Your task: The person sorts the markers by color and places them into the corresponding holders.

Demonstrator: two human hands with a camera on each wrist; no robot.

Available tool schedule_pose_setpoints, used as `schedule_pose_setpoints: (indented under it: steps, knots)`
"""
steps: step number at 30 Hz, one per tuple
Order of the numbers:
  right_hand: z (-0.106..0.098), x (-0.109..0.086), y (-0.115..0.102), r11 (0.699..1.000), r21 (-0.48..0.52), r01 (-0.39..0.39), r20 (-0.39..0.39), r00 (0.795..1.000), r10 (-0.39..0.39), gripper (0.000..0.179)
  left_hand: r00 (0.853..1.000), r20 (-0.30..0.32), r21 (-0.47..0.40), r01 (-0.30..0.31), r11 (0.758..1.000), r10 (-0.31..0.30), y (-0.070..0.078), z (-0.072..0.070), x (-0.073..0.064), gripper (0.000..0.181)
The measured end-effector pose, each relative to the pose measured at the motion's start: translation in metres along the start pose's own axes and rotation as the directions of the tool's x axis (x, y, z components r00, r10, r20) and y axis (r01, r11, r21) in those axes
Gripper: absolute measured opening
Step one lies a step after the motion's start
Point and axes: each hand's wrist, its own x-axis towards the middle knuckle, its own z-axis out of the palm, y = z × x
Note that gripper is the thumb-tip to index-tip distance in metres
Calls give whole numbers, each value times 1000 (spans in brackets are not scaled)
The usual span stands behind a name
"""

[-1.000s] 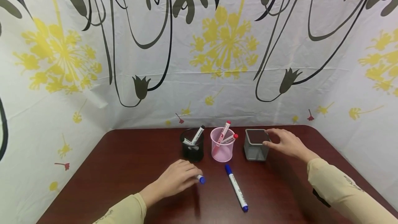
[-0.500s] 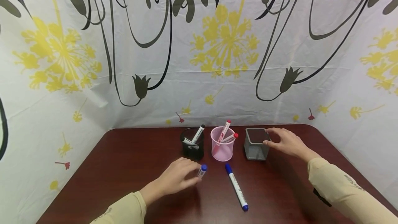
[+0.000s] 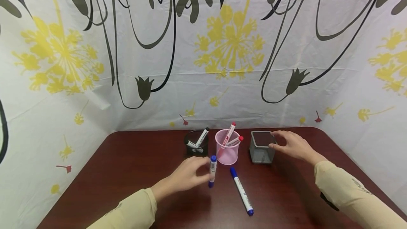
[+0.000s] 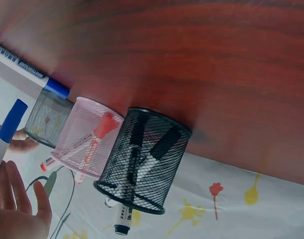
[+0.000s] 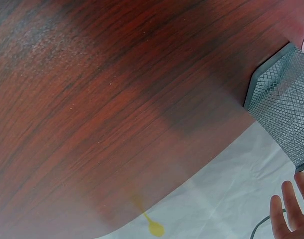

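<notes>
My left hand point(image 3: 187, 174) pinches a blue-capped whiteboard marker point(image 3: 212, 171) between thumb and fingers, nearly upright above the table with its cap up. To the right of it lies another blue marker point(image 3: 242, 192), slanted on the tabletop. My right hand point(image 3: 294, 146) holds the right side of a square grey mesh pen holder point(image 3: 262, 154), thumb at the front corner of its rim and fingers at the back corner. In the right wrist view, fingers point(image 5: 289, 204) reach the rim of this mesh holder point(image 5: 284, 94). No pens show inside it.
A round black mesh pen holder point(image 3: 198, 153) with black markers stands behind my left hand. Beside it, a pink pen holder point(image 3: 227, 155) contains red markers. The dark red wooden table point(image 3: 127, 172) ends at a patterned white cloth point(image 3: 190, 91).
My left hand has moved right and slightly away from me, turning its marker from nearly hidden and lying over to upright with the cap on top. The right hand stays at the grey holder.
</notes>
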Motion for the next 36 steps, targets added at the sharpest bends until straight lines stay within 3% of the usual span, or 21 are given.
schedule_pose_setpoints:
  steps: [7,14,21,28,36]
  knots:
    - [0,1,1,1000,-10,10,-3,1000,-10,58,999,17,-62,28,998,-27,3,-6,15,18]
    - [-1,1,1,1000,-14,6,0,1000,-6,60,998,39,-68,45,997,-42,3,-9,29,19]
    - [-2,1,-1,1000,-11,1,11,1000,-1,61,992,84,-77,99,992,-93,2,-9,44,21]
    - [-1,1,-1,1000,-15,10,9,1000,-10,60,996,66,-144,76,987,-67,1,-8,60,15]
    - [-1,1,0,1000,-14,17,1,1000,-17,60,994,74,-174,94,980,-82,3,-5,77,19]
